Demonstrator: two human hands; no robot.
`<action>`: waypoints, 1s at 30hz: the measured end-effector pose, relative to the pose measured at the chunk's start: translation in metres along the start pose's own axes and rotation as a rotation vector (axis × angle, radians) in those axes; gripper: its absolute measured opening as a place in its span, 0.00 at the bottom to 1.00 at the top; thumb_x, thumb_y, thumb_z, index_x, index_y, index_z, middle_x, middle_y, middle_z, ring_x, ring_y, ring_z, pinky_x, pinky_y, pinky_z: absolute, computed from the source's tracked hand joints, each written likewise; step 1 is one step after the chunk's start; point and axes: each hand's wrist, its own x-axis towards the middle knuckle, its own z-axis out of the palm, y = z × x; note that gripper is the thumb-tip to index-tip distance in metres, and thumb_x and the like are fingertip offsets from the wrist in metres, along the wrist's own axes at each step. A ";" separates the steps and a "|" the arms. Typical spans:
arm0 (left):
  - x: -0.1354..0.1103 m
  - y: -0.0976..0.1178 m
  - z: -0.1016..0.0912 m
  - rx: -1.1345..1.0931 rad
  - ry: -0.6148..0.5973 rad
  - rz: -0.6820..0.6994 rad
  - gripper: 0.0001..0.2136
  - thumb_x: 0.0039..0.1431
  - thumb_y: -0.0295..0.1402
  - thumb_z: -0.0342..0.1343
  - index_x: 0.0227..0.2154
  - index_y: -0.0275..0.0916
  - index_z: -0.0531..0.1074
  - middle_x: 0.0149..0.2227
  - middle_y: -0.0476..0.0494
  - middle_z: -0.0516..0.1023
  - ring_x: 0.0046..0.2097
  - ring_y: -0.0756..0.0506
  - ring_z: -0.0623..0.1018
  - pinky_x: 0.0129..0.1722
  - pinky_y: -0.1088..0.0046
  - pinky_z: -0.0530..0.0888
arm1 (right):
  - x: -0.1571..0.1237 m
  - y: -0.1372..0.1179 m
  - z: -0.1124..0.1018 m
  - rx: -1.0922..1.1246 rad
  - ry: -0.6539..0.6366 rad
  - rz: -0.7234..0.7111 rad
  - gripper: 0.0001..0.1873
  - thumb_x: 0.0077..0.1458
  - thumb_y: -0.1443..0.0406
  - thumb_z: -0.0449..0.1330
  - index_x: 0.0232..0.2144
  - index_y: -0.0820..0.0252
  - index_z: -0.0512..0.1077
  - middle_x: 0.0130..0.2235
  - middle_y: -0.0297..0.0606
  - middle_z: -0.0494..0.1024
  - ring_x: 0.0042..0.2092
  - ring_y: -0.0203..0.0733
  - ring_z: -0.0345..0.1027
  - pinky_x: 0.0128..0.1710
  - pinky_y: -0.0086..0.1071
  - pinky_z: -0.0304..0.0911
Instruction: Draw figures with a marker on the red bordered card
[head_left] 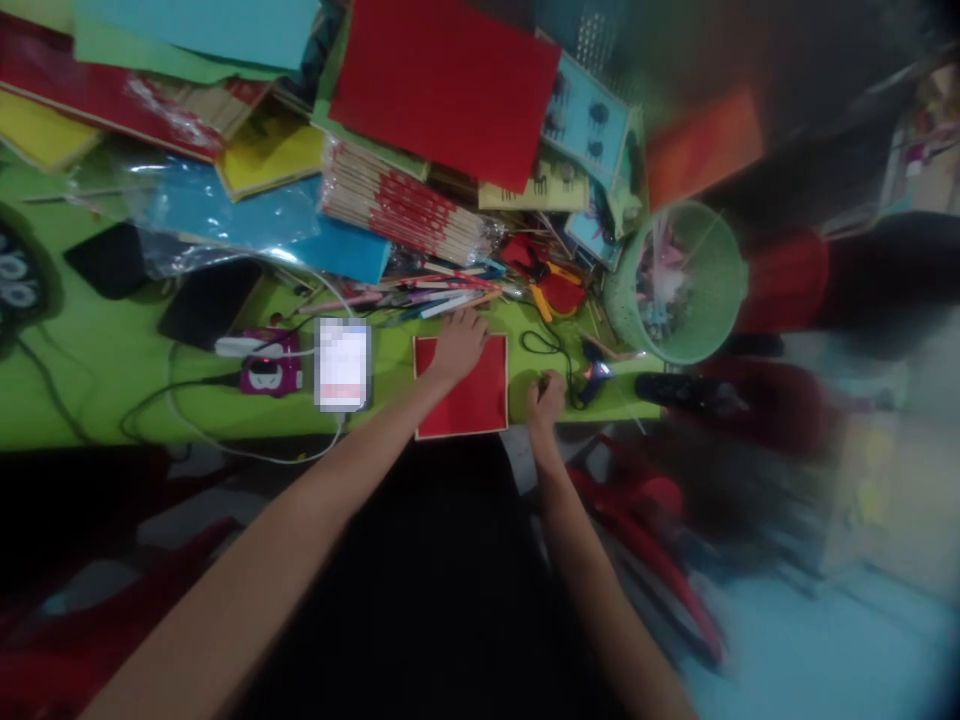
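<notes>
My left hand (457, 345) lies flat with fingers stretched out on the upper left part of a red square sheet (476, 400) on the green table (97, 380). Just right of the sheet, my right hand (546, 398) rests on the table with its fingers curled in; anything they hold is too small to see. A black cord (551, 350) and a blue glue gun (596, 378) lie just beyond the right hand. Pencils and sticks (435, 295) lie just past the left fingertips.
A green mesh basket (701, 285) stands at the right. Stacks of coloured paper, including a big red sheet (442, 85), fill the back. A phone (343, 365), a purple device (270, 375), cables and black pouches (210, 300) sit at the left.
</notes>
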 end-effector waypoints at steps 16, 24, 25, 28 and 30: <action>-0.146 -0.011 0.005 -0.017 0.262 -0.311 0.21 0.71 0.33 0.50 0.64 0.40 0.70 0.72 0.32 0.68 0.74 0.33 0.66 0.73 0.42 0.61 | 0.009 0.006 -0.015 0.094 -0.163 -0.107 0.15 0.67 0.55 0.53 0.45 0.59 0.72 0.43 0.44 0.79 0.43 0.46 0.71 0.47 0.39 0.67; -0.142 -0.010 0.015 -0.039 0.281 -0.338 0.22 0.72 0.36 0.49 0.65 0.41 0.70 0.73 0.35 0.67 0.74 0.35 0.65 0.75 0.44 0.58 | 0.054 -0.038 -0.015 0.111 -0.219 -0.241 0.14 0.67 0.61 0.53 0.44 0.58 0.77 0.43 0.44 0.80 0.45 0.46 0.72 0.50 0.39 0.68; -0.142 -0.009 0.015 -0.041 0.281 -0.344 0.21 0.72 0.36 0.50 0.65 0.41 0.70 0.73 0.36 0.67 0.74 0.35 0.66 0.75 0.44 0.58 | 0.064 -0.049 -0.012 0.097 -0.247 -0.293 0.14 0.67 0.62 0.53 0.45 0.58 0.78 0.46 0.45 0.80 0.48 0.46 0.72 0.53 0.40 0.67; -0.140 -0.008 0.012 -0.046 0.290 -0.368 0.20 0.72 0.35 0.50 0.64 0.42 0.72 0.72 0.36 0.69 0.72 0.35 0.68 0.73 0.45 0.60 | 0.089 -0.078 0.000 -0.047 -0.385 -0.562 0.18 0.67 0.66 0.53 0.53 0.58 0.78 0.54 0.47 0.80 0.55 0.50 0.70 0.59 0.44 0.64; -0.137 -0.008 0.009 -0.049 0.294 -0.382 0.19 0.73 0.35 0.49 0.62 0.43 0.74 0.70 0.37 0.72 0.70 0.35 0.71 0.71 0.46 0.63 | 0.099 -0.092 0.009 -0.089 -0.424 -0.614 0.18 0.67 0.67 0.54 0.54 0.57 0.78 0.54 0.47 0.81 0.55 0.51 0.70 0.58 0.46 0.64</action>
